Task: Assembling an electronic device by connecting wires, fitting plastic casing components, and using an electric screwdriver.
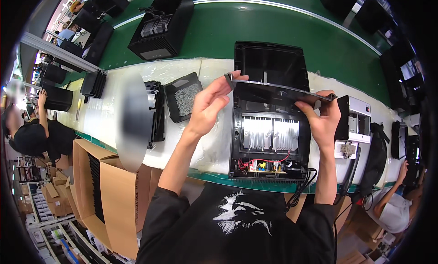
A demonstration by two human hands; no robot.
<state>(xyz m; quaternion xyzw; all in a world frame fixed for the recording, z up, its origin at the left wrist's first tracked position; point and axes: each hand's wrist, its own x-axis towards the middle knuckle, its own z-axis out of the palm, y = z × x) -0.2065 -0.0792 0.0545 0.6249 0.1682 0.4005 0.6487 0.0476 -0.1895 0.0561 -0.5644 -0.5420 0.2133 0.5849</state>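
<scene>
Both my hands hold a black plastic panel (282, 96) by its two ends, tilted so that one edge faces up. My left hand (211, 102) pinches its left corner, and my right hand (325, 120) grips it near the right end. Below the panel lies an open black appliance housing (236, 145). Silver finned heating elements (258, 132) sit inside it, with a small circuit board (264, 166) and coloured wires at the near end. Beyond the panel, the far part of the black casing (269, 58) shows. A black cable (299, 191) hangs off the housing's near right corner.
A black tray of screws (185, 99) is left of my left hand, beside stacked black parts (156, 111). White-and-black units (359, 120) stand on the right. An open carton (107, 191) stands at lower left. Beyond runs a green conveyor (219, 31) carrying a black box-shaped unit (162, 29). People work on both sides.
</scene>
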